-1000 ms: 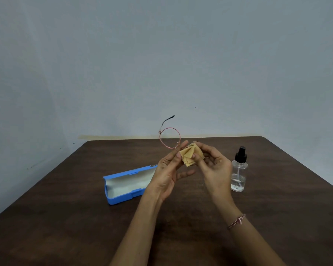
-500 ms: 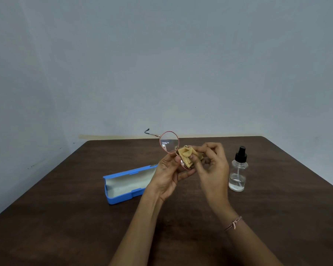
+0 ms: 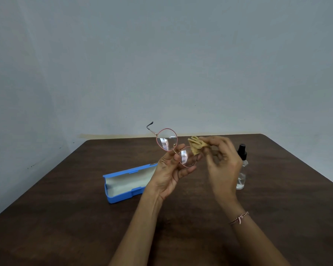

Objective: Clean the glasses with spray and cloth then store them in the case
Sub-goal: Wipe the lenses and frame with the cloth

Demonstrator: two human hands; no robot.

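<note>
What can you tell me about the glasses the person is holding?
The glasses have two round clear lenses in a thin pinkish metal-looking rim. One thin arm with a dark tip sticks out up and left. They are tilted, held in the air above the table. The left hand pinches them near the bridge, and the tan cloth in the right hand meets the lower lens's edge.

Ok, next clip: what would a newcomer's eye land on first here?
Probably the pink-rimmed glasses, held up mid-frame over the table by the left hand, with the right hand beside them pinching a crumpled tan cloth. After that, the open blue case lying on the dark wooden table to the left, and the clear spray bottle standing partly hidden behind the right hand.
</note>
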